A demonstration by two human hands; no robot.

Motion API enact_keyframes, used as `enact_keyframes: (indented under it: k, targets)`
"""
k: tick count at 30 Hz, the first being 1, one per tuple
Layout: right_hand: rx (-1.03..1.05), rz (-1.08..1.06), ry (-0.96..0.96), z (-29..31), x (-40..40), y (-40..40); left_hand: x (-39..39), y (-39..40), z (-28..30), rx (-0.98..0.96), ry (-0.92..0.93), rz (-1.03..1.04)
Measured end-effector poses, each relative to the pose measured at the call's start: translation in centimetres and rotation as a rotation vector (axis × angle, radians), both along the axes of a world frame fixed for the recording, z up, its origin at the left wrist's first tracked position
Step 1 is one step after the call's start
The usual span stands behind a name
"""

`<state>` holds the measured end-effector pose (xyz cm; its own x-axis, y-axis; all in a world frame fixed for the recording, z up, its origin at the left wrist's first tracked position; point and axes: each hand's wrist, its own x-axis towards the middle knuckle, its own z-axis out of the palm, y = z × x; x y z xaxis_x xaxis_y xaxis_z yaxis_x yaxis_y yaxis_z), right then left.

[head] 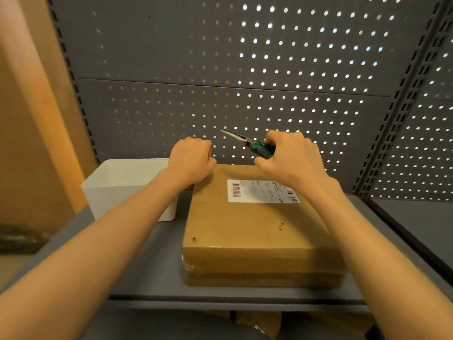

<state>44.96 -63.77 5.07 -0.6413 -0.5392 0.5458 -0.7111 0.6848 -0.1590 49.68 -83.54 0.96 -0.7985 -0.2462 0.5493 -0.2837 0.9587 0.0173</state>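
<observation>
Head view: I am looking down along both bare forearms onto a grey shelf (147,268).
Right hand (291,158): I see the fingers curled round the green handles of the pliers (256,146), gripping them over the far edge of the box.
Pliers: long-nosed, metal tips pointing up and to the left and lying close together; held in the air above the box's far edge, in front of the pegboard (245,57). I see no brand mark on the handles.
Left hand (191,160): curled into a fist at the far left corner of the box, knuckles toward me. The fingertips are hidden, so I cannot tell whether it holds anything.
Cardboard box (245,231): flat, brown, closed, lying on the shelf a little right of centre, with clear tape shining along its near edge.
Label (257,192): white shipping sticker on the far right part of the lid, with one barcode at its left end and another at its right. The printed lines between them are too blurred for me to read.
White bin (122,185): plain, unmarked, just left of the box, partly behind my left forearm.
Lower level: brown cardboard pieces (259,322) under the shelf, with a scrap of white label that I cannot read.
</observation>
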Motion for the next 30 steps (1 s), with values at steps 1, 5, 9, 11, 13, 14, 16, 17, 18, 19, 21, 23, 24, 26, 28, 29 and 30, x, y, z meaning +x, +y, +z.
enact_keyframes:
  k: [1, 5, 9, 11, 13, 14, 16, 17, 18, 19, 21, 23, 24, 26, 28, 29, 30]
  targets:
    - [0.008, 0.021, 0.005, 0.0, 0.3, -0.9, 1.0, -0.8, 0.1, 0.003, 0.007, 0.027]
    - [0.036, 0.112, 0.013, 0.0, 1.7, -4.7, 5.2, -4.1, 0.2, 0.041, 0.025, 0.154]
    - [0.076, 0.194, 0.015, -0.1, 3.2, -8.3, 9.2, -7.0, -0.2, 0.072, 0.037, 0.257]
    - [0.102, 0.222, 0.021, -0.3, 4.0, -9.9, 10.9, -8.1, -0.5, 0.082, 0.035, 0.297]
    - [0.126, 0.244, 0.032, -0.5, 4.7, -11.3, 12.3, -8.9, -0.7, 0.090, 0.036, 0.325]
    - [0.137, 0.254, 0.045, -0.7, 5.0, -11.9, 12.9, -9.3, -0.8, 0.095, 0.039, 0.337]
    - [0.159, 0.267, 0.080, -0.9, 5.3, -12.8, 13.8, -9.7, -0.9, 0.100, 0.039, 0.357]
    - [0.169, 0.270, 0.096, -1.1, 5.4, -13.2, 14.1, -9.9, -0.9, 0.101, 0.037, 0.364]
    - [0.179, 0.272, 0.112, -1.1, 5.5, -13.4, 14.3, -10.0, -0.9, 0.103, 0.034, 0.367]
    - [0.187, 0.274, 0.129, -1.2, 5.5, -13.7, 14.4, -10.1, -1.0, 0.106, 0.033, 0.369]
    - [0.192, 0.270, 0.153, -1.3, 5.4, -13.9, 14.4, -10.2, -1.0, 0.113, 0.039, 0.367]
    - [0.187, 0.262, 0.167, -1.2, 5.3, -13.9, 14.2, -10.2, -1.1, 0.121, 0.045, 0.360]
    - [0.187, 0.259, 0.170, -1.2, 5.2, -13.9, 14.0, -10.1, -1.1, 0.123, 0.046, 0.355]
    - [0.185, 0.250, 0.172, -1.1, 5.1, -13.7, 13.5, -9.8, -1.1, 0.121, 0.056, 0.341]
    - [0.173, 0.247, 0.170, -1.0, 4.9, -13.3, 12.8, -9.3, -1.0, 0.120, 0.073, 0.310]
    - [0.166, 0.245, 0.166, -0.9, 4.8, -13.0, 12.3, -9.0, -0.9, 0.118, 0.079, 0.291]
    - [0.161, 0.240, 0.159, -0.9, 4.6, -12.6, 11.7, -8.5, -0.8, 0.116, 0.083, 0.270]
